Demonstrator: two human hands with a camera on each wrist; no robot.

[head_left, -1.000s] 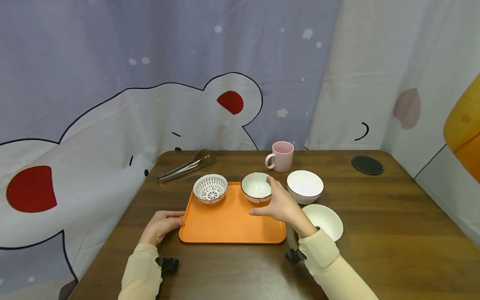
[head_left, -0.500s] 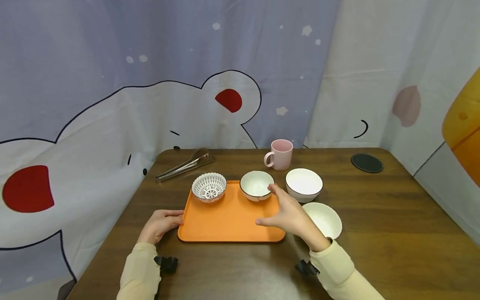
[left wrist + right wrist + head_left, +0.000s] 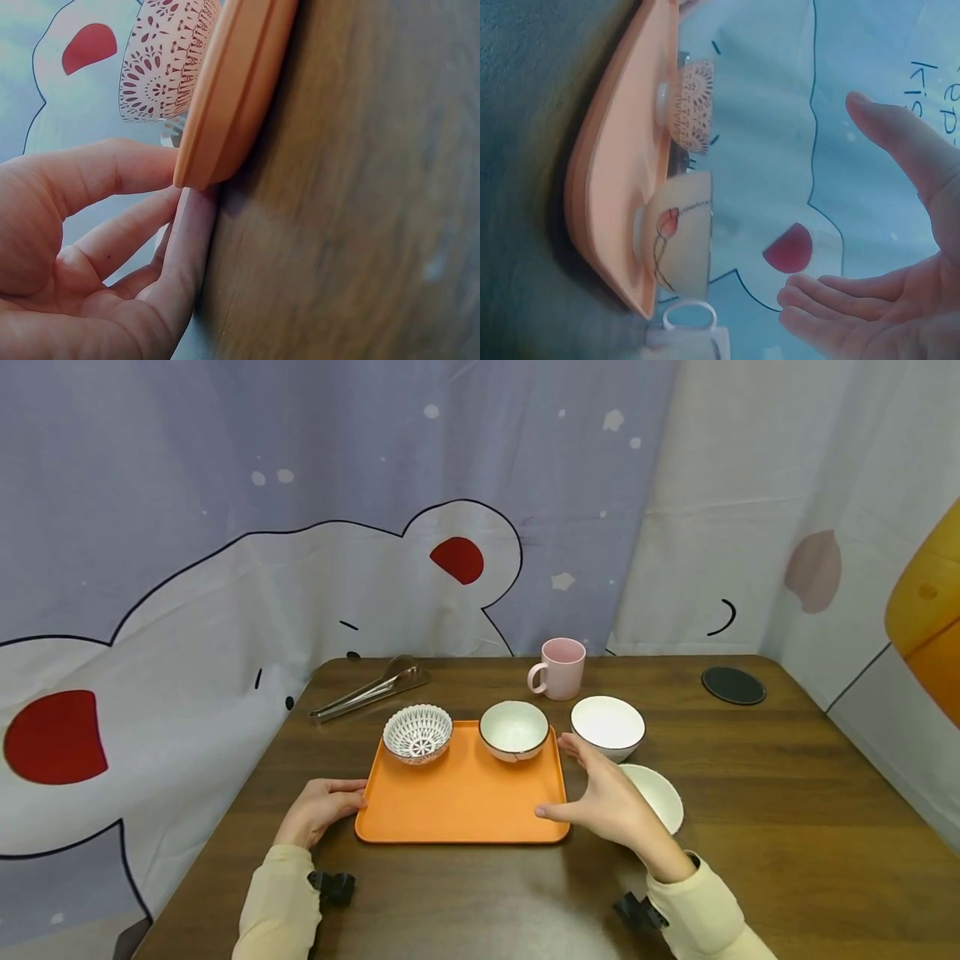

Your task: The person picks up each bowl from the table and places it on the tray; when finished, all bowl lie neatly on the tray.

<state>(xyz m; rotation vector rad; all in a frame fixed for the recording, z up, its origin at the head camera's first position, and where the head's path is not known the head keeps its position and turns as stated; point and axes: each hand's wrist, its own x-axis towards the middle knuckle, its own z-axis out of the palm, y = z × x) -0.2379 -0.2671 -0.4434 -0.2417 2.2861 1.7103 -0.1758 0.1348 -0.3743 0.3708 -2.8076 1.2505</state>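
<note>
Left hand (image 3: 318, 812): was low at the tray's left edge, pinching its rim between thumb and fingers.
Right hand (image 3: 611, 802): hung by the tray's right edge, thumb and fingers spread wide.
Change: right hand had backed off rightward from the pale green bowl (image 3: 513, 731) within the last second; left hand had kept its hold.
Orange tray (image 3: 457, 810): one, lay flat on the wooden table (image 3: 787, 860), between the hands.
Bowls: four; patterned bowl (image 3: 417, 735) and pale green bowl stood on the tray, white bowl (image 3: 607, 720) and cream bowl (image 3: 662, 795) right of it.
Pink mug (image 3: 564, 668): one, stood behind.
Tongs (image 3: 367, 694): one pair, lay back left.
Black disc (image 3: 733, 685): one, far right.
</note>
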